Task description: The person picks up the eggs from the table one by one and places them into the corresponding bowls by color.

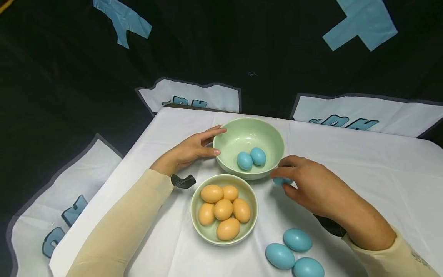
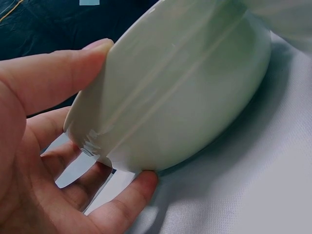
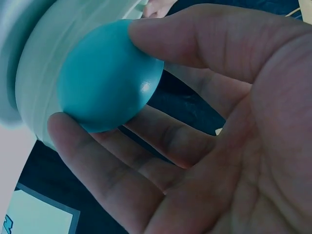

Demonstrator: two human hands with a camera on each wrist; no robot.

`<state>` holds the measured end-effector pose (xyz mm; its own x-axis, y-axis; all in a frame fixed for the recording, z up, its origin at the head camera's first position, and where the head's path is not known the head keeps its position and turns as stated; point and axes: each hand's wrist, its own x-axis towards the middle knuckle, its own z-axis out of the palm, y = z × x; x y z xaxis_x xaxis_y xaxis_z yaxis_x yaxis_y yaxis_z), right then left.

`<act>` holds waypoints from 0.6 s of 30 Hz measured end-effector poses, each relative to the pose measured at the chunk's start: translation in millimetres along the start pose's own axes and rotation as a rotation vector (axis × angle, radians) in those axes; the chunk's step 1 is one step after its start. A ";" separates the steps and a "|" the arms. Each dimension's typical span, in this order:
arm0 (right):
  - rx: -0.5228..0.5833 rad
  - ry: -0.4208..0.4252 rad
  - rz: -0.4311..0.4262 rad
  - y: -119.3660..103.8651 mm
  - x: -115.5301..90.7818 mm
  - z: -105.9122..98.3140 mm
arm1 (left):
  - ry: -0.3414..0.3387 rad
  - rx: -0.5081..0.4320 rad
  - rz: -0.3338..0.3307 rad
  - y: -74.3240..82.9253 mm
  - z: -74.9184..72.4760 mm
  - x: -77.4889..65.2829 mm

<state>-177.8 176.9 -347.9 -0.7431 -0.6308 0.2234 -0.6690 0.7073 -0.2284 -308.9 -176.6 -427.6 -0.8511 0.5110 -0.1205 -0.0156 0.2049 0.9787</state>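
Observation:
My right hand (image 1: 308,184) pinches a blue egg (image 3: 105,78) between thumb and fingertips. It is beside the lower right outer wall of the large pale green bowl (image 1: 249,127). Two blue eggs (image 1: 251,158) lie inside that bowl. At the bowl's left side, my left hand (image 1: 188,152) rests its thumb and spread, fairly straight fingers against the wall and rim. From the left wrist camera, the left thumb (image 2: 73,68) touches the bowl's edge, while other fingers lie lower along its outside.
Nearer me, a smaller green bowl (image 1: 194,221) holds several orange eggs (image 1: 223,209). Three blue eggs (image 1: 294,250) lie on the white tablecloth (image 1: 363,173) at the lower right. Behind the table hangs a black cloth (image 1: 221,46) with blue and white patches.

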 end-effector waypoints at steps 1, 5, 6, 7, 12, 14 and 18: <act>-0.002 -0.001 0.003 0.1 0.5 -1.0 | -0.001 -0.001 -0.001 0.0 -0.2 -0.3; -0.005 -0.002 0.024 2.6 1.6 -8.0 | -0.003 -0.003 -0.001 1.2 0.4 0.0; -0.005 -0.002 0.032 3.5 1.6 -10.2 | -0.002 -0.002 -0.002 1.7 0.7 0.2; -0.007 -0.002 0.037 4.5 1.9 -12.4 | -0.001 -0.001 -0.002 1.9 0.8 0.3; -0.014 -0.002 0.061 6.6 4.0 -19.8 | 0.010 0.002 -0.007 1.5 0.6 -0.3; -0.016 -0.005 0.063 6.1 5.1 -20.7 | 0.012 0.000 -0.007 1.0 0.9 -0.5; -0.012 -0.008 0.057 2.9 7.0 -20.9 | 0.012 0.002 -0.006 0.8 1.4 0.2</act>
<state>-184.7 181.2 -327.1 -0.7804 -0.5914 0.2029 -0.6250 0.7463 -0.2288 -308.4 -175.2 -427.1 -0.8571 0.5000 -0.1242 -0.0196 0.2092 0.9777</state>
